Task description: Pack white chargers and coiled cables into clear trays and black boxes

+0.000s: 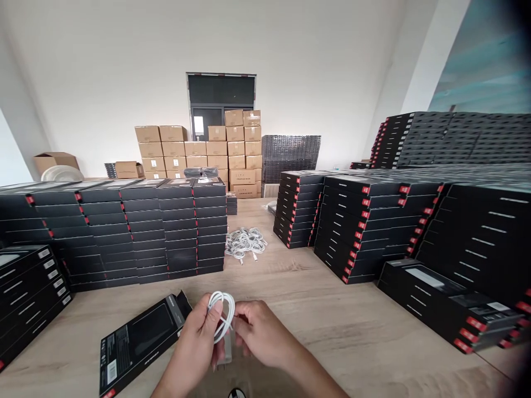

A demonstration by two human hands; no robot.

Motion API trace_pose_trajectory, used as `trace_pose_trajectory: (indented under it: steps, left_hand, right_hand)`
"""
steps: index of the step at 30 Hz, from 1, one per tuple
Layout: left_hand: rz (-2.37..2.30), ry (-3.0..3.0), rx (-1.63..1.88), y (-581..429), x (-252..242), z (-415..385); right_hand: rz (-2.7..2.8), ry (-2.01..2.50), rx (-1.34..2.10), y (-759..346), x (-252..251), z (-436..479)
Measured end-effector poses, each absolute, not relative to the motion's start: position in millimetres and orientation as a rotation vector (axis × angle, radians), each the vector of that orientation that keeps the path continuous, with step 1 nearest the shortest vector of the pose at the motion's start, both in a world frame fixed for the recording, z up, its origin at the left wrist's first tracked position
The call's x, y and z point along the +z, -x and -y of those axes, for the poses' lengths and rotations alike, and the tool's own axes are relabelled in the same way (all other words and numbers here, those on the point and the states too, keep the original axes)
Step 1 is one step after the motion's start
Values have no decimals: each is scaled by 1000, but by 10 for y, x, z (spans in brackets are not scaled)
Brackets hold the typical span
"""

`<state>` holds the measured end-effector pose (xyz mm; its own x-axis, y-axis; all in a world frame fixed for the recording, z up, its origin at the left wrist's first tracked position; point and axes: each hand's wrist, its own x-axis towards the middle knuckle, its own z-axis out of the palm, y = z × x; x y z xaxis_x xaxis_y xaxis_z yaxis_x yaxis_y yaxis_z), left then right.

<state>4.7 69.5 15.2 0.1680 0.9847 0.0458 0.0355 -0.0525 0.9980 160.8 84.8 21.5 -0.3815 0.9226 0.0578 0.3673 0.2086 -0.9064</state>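
My left hand (198,337) and my right hand (259,333) meet low in the middle of the view, both pinched on a coiled white cable (221,316) held just above the wooden table (332,309). The left fingers grip the coil's left side, the right fingers its right side. Just left of my left hand an open black product box (141,340) lies flat on the table with its end flap raised. A small grey object under my hands is mostly hidden.
A pile of coiled white cables (245,242) lies mid-table. Tall stacks of black boxes stand at the left (124,232) and the right (373,226), with lower stacks at both near corners. Cardboard cartons (207,152) line the far wall.
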Motion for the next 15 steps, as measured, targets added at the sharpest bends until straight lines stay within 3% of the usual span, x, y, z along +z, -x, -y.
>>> trace_pose_trajectory:
  steps: [6,15]
  left_hand:
    - [-992,-1100,1062,-27,142,-740]
    - [-1127,-1382,1100,-6,144,-729]
  right_hand:
    - [2055,1078,872,-1602,354,-762]
    - [2030,1153,818,-1614,338,-781]
